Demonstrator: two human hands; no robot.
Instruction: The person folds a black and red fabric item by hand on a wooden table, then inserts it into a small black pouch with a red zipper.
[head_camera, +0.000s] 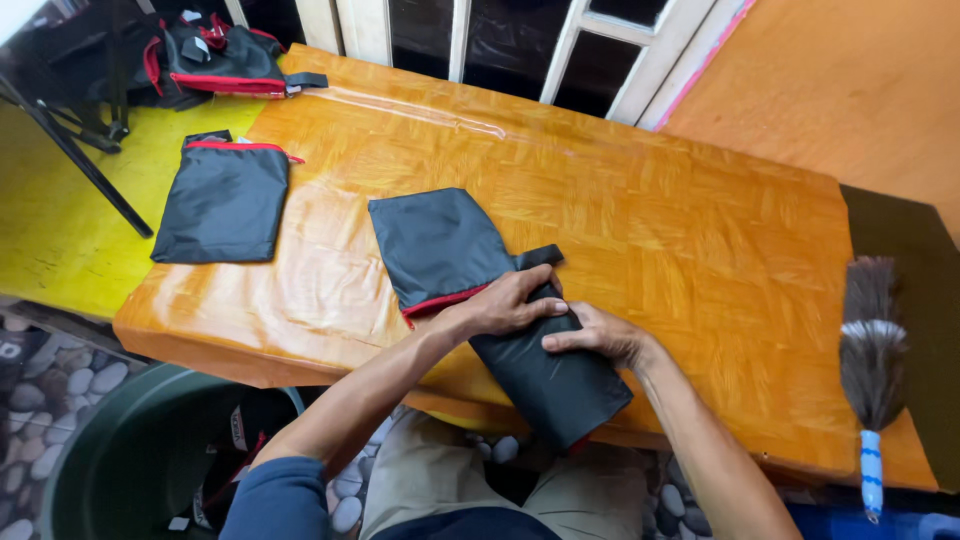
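Left hand (508, 301) flat, fingers spread, pressing on dark grey pouch with red trim (470, 270), right hand (598, 336) at its four o'clock, palm down on the same pouch, gripping nothing, pouch stretching toward ten o'clock across orange wooden table (680, 210).

Packages: none seen | labels: small white tag (178, 523) at dark bin's (110, 440) lower edge, print unreadable; pale patch (238, 428) on black item inside bin | signs: none | screens: none
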